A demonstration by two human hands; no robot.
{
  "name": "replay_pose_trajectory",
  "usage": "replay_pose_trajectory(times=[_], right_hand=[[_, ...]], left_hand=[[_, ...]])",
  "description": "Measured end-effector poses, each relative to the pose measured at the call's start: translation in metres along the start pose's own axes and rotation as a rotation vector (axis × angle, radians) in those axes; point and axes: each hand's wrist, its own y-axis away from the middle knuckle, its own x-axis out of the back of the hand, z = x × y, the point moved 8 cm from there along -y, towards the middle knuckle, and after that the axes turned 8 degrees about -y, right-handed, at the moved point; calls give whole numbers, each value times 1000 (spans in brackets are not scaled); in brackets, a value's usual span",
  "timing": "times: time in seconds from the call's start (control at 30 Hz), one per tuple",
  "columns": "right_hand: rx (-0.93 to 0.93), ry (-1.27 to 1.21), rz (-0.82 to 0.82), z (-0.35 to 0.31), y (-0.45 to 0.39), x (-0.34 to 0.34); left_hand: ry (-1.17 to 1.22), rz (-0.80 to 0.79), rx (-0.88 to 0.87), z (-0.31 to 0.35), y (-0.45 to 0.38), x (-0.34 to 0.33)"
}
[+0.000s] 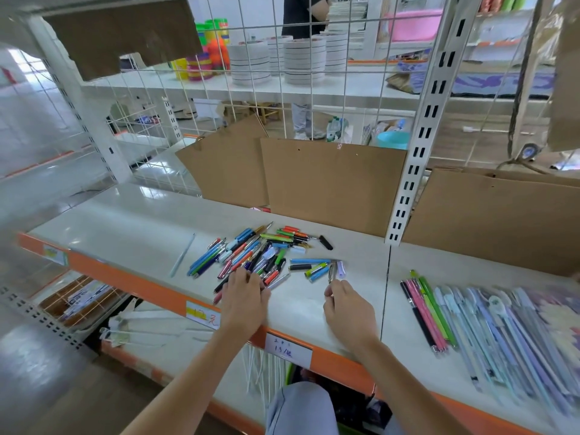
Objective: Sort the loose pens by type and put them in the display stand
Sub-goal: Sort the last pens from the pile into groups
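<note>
A heap of loose short pens (257,252) in blue, green, orange and black lies on the white shelf (125,221). A smaller cluster of pens (317,266) lies just to its right. My left hand (246,296) rests on the near edge of the heap, fingers curled over a few pens. My right hand (346,304) pinches the near end of a silver pen (331,273) beside a lilac cap (341,269). A single pale pen (183,255) lies apart on the left.
Long slim pens (430,312) in black, pink and green lie in a row on the right shelf section, beside packs of pastel pens (508,328). Brown cardboard sheets (332,180) lean against the wire back. A slotted white upright (408,171) divides the sections. Orange edge with price labels (288,350).
</note>
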Motion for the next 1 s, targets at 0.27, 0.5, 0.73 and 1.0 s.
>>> replay_pose_trajectory(times=[0.27,0.5,0.73,1.0], right_hand=[[-20,-150,40,-8,-6,13],[146,-67,52,-58,-101,9],[38,150,-136,-49,-133,-17],[-147,-698,-66,-9,-22,27]], left_hand=[[102,46,23,5,5,0],[146,59,27,4,6,-3],[145,84,10,2,5,-4],[188,119,-55,8,8,4]])
